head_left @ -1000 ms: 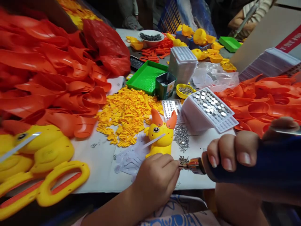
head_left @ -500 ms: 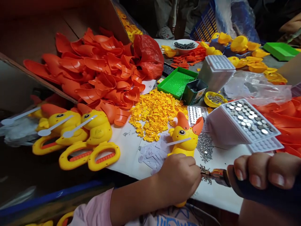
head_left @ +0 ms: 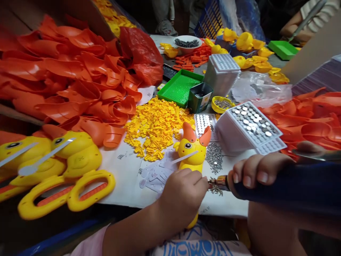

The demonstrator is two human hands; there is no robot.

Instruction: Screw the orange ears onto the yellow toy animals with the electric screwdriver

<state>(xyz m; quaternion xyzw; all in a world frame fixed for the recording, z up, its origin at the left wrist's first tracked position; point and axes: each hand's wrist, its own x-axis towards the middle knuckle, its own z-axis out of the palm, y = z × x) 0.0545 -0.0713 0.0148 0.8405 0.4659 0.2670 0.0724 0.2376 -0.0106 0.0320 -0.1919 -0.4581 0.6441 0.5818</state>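
My left hand (head_left: 183, 199) is closed around the lower body of a yellow toy duck (head_left: 192, 153) with orange flaps on its head and a pale plastic strip sticking out. My right hand (head_left: 258, 170) grips a dark blue electric screwdriver (head_left: 287, 185) that points left. Its tip meets the duck's side by my left fingertips, which partly hide the contact. Small screws (head_left: 216, 188) cluster around the bit. Beyond the duck lies a pile of loose screws (head_left: 214, 158). White plastic strips (head_left: 157, 176) are heaped to its left.
Finished-looking yellow ducks (head_left: 82, 156) with ring handles lie at left, below many orange parts (head_left: 71, 71). Small yellow pieces (head_left: 157, 128) form a heap mid-table. Behind are a green tray (head_left: 179, 87), a dark tin (head_left: 199, 97) and a white tray of silver discs (head_left: 252, 121). A person's arm shows top right.
My view has swung right, so the table's contents appear further left. Both hands still grip the duck and the screwdriver, whose tip stays by my left fingers.
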